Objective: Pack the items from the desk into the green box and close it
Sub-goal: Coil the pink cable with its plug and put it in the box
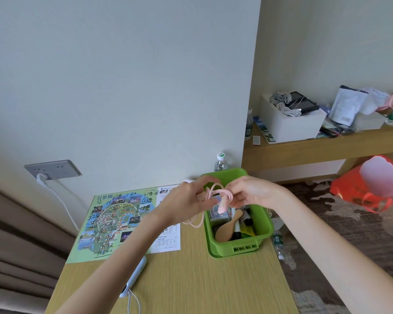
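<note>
A green box (pixel 264 223) stands open on the right side of the desk, holding a wooden paddle-shaped item (pixel 227 230), black markers, and a small packet. Above its left rim, both hands hold a pink cable (pixel 216 193) wound into loops. My left hand (pixel 186 200) pinches the loops from the left. My right hand (pixel 250 191) pinches them from the right. A loose end of the cable hangs down beside the box's left wall. The box's lid is not visible.
A colourful map sheet (pixel 114 220) with handwriting lies on the desk (pixel 191 279). A white device (pixel 135 275) with a cord lies near the front, partly under my left forearm. A water bottle (pixel 220 163) stands behind the box. A wall socket (pixel 52 169) holds a plug. A cluttered shelf (pixel 315 146) is to the right.
</note>
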Available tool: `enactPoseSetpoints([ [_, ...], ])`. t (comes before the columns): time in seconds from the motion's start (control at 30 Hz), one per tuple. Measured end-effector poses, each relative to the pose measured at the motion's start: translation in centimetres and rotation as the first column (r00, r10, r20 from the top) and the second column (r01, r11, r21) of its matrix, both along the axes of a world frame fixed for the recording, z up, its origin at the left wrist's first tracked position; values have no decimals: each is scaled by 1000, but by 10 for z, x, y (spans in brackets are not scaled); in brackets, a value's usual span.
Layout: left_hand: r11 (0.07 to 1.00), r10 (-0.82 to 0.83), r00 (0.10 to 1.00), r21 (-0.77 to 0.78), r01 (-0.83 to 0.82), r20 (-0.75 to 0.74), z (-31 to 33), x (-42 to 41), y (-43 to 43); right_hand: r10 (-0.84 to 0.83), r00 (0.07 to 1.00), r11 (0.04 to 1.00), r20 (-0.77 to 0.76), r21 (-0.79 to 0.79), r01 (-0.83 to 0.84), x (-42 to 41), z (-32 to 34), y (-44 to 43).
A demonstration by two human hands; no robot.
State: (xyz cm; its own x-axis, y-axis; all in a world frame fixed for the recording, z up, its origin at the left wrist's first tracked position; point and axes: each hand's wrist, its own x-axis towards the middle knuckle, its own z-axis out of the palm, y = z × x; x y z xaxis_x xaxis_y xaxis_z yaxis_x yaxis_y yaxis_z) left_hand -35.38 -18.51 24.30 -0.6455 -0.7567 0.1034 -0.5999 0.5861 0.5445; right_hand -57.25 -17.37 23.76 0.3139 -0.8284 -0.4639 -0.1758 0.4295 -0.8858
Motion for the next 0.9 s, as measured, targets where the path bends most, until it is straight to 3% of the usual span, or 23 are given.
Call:
enactPoseSetpoints([
  [0.27, 996, -81, 996, -45, 83, 37, -20, -21, 4, 12, 999, 994, -29, 107, -9, -17, -20, 13],
  [0.47, 986, 70, 990, -160, -50, 121, -47, -44, -7, -191, 952, 968, 239, 206, 143, -36, -48, 13],
  [0.53, 980, 116, 982, -178, -89, 150, -57, -51, -14, -184, 944, 973, 273, 188, 135, -42, -54, 11],
  [0.63, 987, 116, 983, -125, -98, 140, -70, -59, -25, -144, 967, 988, 208, 87, 128, -43, -66, 9],
  [0.8, 991, 107, 988, -94, -97, 107, -83, -72, -43, -361, 915, 932, 182, 110, 346, -38, -81, -3],
  [0.9, 991, 105, 985, -91, -94, 134, -90, -75, -57, -466, 885, 885, 11, -6, 466, -38, -83, -15],
])
